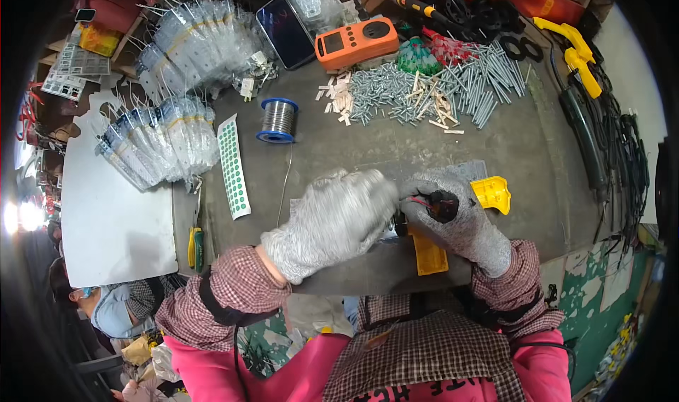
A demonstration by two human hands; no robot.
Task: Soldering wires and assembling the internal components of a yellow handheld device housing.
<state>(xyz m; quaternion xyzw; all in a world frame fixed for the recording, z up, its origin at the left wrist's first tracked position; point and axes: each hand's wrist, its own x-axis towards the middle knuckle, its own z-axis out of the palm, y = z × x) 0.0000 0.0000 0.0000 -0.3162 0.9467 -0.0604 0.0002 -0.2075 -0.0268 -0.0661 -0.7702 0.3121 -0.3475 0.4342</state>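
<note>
While you are working at the grey bench (pixel 544 211), a white board (pixel 117 225) is lying at the far left, and clear bags (pixel 159 144) are resting over its upper edge. Next, a tool with yellow and green handles (pixel 199 251) is lying near a strip of green round stickers (pixel 233 165). A blue spool of grey wire (pixel 278 121) is standing behind your left hand (pixel 336 222), below a dark phone (pixel 285 31). This gloved hand is appearing blurred, so I cannot tell if its fingers are holding something. Farther back, an orange meter (pixel 357 43) is lying behind many small metal screws (pixel 385 91). One yellow piece (pixel 429 255) is lying just below your right hand (pixel 463 225). This gloved hand is closing around a dark round part (pixel 443 205), at whose left a thin red wire (pixel 419 201) is showing. Another yellow piece (pixel 494 193) is lying just to the right. Black cables (pixel 627 169) are hanging at the far right.
</note>
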